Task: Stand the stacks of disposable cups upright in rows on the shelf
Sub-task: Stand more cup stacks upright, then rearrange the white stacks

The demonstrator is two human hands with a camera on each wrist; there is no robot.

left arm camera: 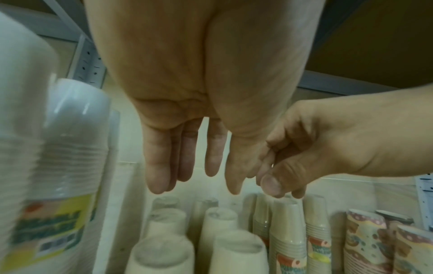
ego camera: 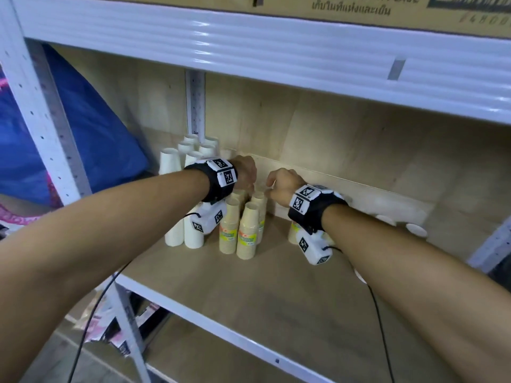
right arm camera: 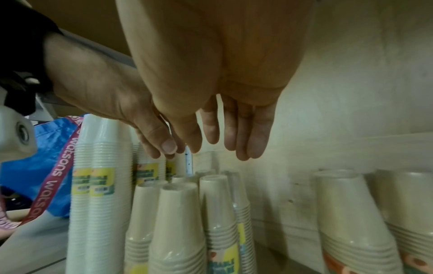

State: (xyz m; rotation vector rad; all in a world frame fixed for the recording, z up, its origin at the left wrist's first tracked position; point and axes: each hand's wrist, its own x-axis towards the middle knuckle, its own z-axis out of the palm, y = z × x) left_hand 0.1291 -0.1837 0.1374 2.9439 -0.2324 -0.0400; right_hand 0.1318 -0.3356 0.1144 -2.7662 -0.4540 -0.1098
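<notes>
Several wrapped stacks of beige cups [ego camera: 247,230] stand rim-down in the middle of the wooden shelf [ego camera: 249,299], with white cup stacks [ego camera: 190,230] to their left and further back. Both hands hover just above the beige stacks' tops. My left hand [ego camera: 247,178] hangs with straight fingers [left arm camera: 159,166] and holds nothing. My right hand [ego camera: 272,186] is close beside it, fingers [right arm camera: 255,133] pointing down over the beige stacks [right arm camera: 178,222], empty as well. In the left wrist view my right hand [left arm camera: 281,176] looks loosely curled. Whether either hand touches a stack cannot be told.
Patterned cup stacks [left arm camera: 365,241] and more beige stacks [right arm camera: 346,213] stand to the right. White cups [ego camera: 414,229] lie at the shelf's far right. A blue bag [ego camera: 91,134] fills the space left of the upright post. A cardboard box [ego camera: 359,6] sits on the shelf above.
</notes>
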